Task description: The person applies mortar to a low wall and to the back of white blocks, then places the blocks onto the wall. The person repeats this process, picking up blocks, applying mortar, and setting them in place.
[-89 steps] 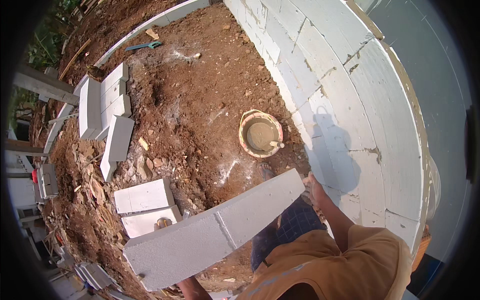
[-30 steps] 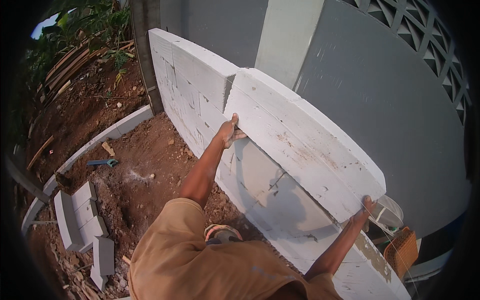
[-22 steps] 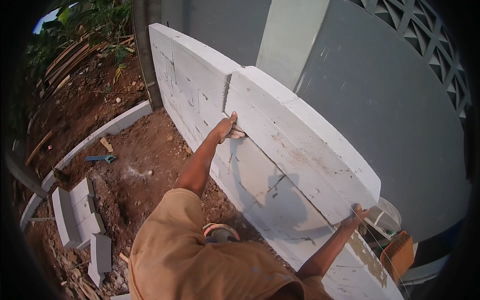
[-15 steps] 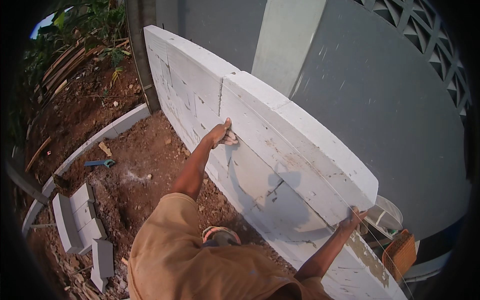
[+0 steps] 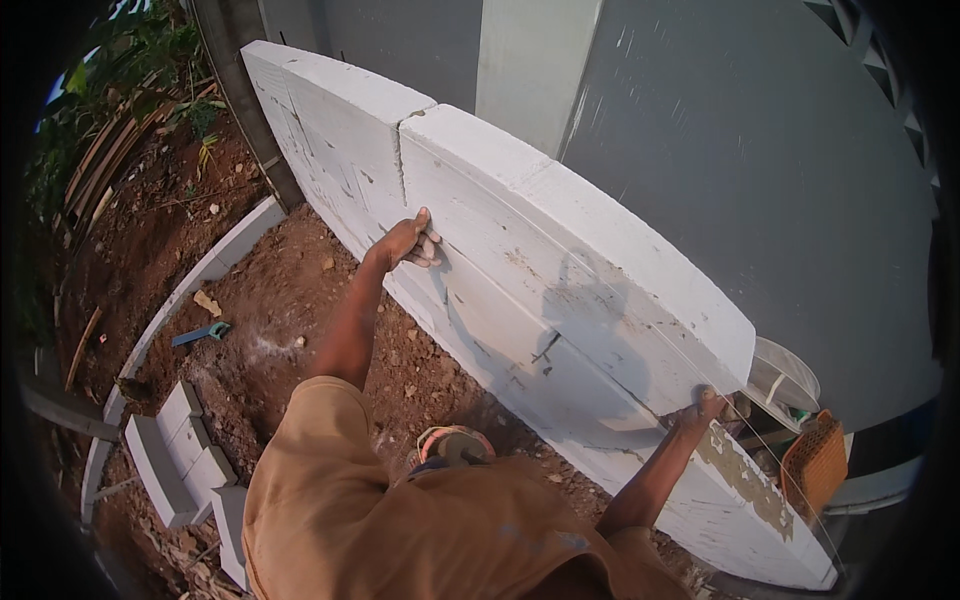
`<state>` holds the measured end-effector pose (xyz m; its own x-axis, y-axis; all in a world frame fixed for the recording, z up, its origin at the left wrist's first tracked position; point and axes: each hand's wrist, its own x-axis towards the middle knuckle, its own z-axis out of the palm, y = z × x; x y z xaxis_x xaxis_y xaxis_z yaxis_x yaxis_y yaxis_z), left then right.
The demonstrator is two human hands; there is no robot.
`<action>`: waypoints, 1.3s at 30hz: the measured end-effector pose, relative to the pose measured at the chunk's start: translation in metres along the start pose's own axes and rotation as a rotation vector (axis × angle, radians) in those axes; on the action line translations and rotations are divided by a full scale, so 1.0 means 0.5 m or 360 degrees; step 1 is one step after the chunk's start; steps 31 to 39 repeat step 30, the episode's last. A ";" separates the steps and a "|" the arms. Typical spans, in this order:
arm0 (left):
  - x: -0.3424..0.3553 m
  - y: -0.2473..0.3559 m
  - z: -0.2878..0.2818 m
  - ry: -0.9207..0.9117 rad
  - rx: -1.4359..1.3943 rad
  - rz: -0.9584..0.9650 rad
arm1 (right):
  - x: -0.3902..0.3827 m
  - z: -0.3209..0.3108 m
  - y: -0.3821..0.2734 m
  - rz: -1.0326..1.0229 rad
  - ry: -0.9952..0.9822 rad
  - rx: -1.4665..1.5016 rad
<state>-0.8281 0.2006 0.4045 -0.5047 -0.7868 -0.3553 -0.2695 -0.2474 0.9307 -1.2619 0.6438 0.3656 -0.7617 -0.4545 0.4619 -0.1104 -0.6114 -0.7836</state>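
Note:
A long white concrete block [image 5: 590, 270] lies on the top course of a white block wall [image 5: 560, 400], its left end meeting a neighbouring block [image 5: 340, 110] at a narrow joint. My left hand [image 5: 412, 240] rests against the wall face by the block's lower edge near that joint, thumb up and fingers loosely apart. At the near right end, my right hand [image 5: 708, 405] is closed round the block's lower corner; its fingertips are partly hidden. A thin string [image 5: 770, 440] runs along the block's face. Grey mortar [image 5: 740, 470] covers the course beyond the right hand.
Behind the wall stands a grey wall [image 5: 720, 180]. An orange basket [image 5: 815, 460] and a round whitish mesh object [image 5: 785, 375] are beyond its right end. To the left, a blue hand saw [image 5: 200, 334] and several loose blocks [image 5: 160, 475] lie on reddish soil [image 5: 300, 270].
The view has shifted, so the wall's far end sits further left. Both hands stay at the same places on the block; the right fingers look more curled round its corner.

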 end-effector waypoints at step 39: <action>-0.136 0.180 -0.095 0.0357 0.0385 0.0738 | -0.087 -0.034 0.097 0.0185 0.0218 -0.0169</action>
